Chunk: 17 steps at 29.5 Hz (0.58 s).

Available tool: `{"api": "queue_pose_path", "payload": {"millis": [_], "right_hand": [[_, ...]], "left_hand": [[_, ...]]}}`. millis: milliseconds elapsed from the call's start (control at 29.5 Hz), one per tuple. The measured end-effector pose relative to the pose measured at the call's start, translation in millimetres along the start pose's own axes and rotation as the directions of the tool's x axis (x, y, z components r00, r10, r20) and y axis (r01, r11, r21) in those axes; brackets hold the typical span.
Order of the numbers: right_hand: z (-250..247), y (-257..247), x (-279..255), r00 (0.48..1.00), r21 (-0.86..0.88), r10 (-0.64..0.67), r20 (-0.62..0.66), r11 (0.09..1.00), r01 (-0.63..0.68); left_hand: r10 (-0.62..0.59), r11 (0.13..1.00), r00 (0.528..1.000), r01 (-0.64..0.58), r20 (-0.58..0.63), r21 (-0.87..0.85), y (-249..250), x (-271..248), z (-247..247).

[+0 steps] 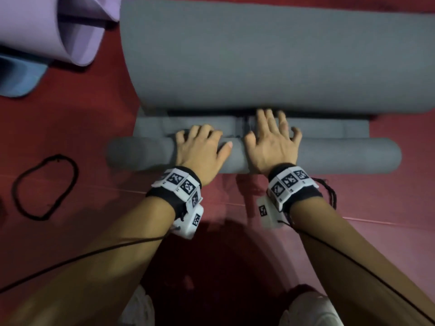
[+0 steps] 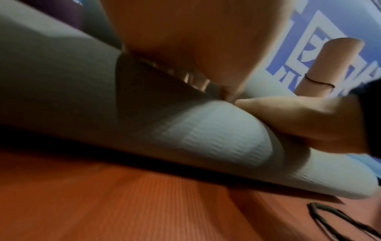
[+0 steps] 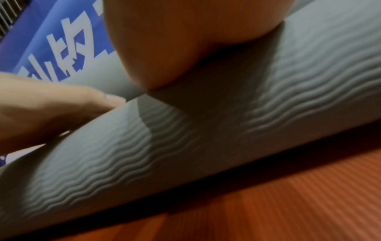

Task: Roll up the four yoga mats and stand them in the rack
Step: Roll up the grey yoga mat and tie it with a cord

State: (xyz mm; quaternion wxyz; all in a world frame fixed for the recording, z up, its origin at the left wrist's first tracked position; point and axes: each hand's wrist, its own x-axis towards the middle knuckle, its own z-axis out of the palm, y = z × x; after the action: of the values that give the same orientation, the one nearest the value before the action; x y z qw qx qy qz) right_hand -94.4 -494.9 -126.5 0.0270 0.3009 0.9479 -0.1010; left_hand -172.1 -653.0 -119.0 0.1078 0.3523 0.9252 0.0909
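Observation:
A grey yoga mat lies across the red floor, and its near end is wound into a tight roll point(image 1: 329, 158). The unrolled part point(image 1: 259, 62) humps up beyond it. My left hand point(image 1: 200, 147) presses on top of the roll near its middle, fingers spread over the far side. My right hand point(image 1: 273, 140) lies flat beside it, its fingertips reaching the flat strip of mat behind. In the left wrist view my palm point(image 2: 185, 32) sits on the roll point(image 2: 206, 138). The right wrist view shows the wavy ribbed roll point(image 3: 123, 154) under my palm point(image 3: 185, 40).
A loosely curled purple mat point(image 1: 58, 31) and a blue mat point(image 1: 18, 76) lie at the far left. A black elastic loop point(image 1: 44, 187) rests on the red floor point(image 1: 94, 125) to my left. A tan rolled mat point(image 2: 329, 68) with a black band stands before a blue banner.

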Motion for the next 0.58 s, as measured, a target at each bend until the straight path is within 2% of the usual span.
{"api": "queue_pose_path", "payload": {"millis": [68, 136, 170, 204, 271, 305, 373, 475, 543, 577], "right_hand": [[-1, 3, 11, 0.996, -0.012, -0.005, 0.092, 1.0, 0.007], [-1, 3, 16, 0.992, -0.013, -0.017, 0.124, 1.0, 0.018], [-2, 2, 13, 0.996, -0.012, -0.03, 0.089, 0.999, 0.031], [0, 2, 8, 0.999, -0.017, -0.05, -0.001, 0.999, 0.049], [6, 7, -4, 0.978, -0.037, -0.079, -0.193, 0.997, 0.073], [9, 9, -7, 0.967, -0.043, -0.086, -0.24, 0.996, 0.077], [11, 6, 0, 0.963, -0.045, -0.064, -0.263, 0.998, 0.054], [2, -5, 28, 0.977, -0.035, -0.002, -0.215, 0.999, -0.006], [1, -2, 37, 0.982, -0.025, -0.02, -0.186, 1.0, 0.016], [3, -1, 36, 0.975, -0.019, -0.051, -0.216, 0.999, 0.048]], "left_hand": [[-0.058, 0.996, 0.996, 0.062, -0.068, 0.057, 4, -6, 6], [-0.071, 0.988, 0.994, 0.082, -0.087, 0.13, 6, -3, 9], [-0.067, 0.986, 0.992, 0.082, -0.104, 0.143, 6, 2, 8], [-0.069, 0.987, 0.992, 0.083, -0.109, 0.135, 4, 10, 6], [-0.092, 0.992, 0.995, 0.094, -0.025, 0.088, 4, 32, -5], [-0.094, 0.993, 0.996, 0.094, 0.0, 0.075, 3, 40, -7], [-0.072, 0.995, 0.997, 0.074, -0.035, 0.062, 3, 44, -6], [0.0, 0.997, 0.977, 0.015, -0.211, 0.071, 6, 28, 9], [0.036, 0.995, 0.974, -0.015, -0.226, 0.095, 8, 25, 18], [0.039, 0.995, 0.971, -0.015, -0.235, 0.102, 6, 30, 14]]}}
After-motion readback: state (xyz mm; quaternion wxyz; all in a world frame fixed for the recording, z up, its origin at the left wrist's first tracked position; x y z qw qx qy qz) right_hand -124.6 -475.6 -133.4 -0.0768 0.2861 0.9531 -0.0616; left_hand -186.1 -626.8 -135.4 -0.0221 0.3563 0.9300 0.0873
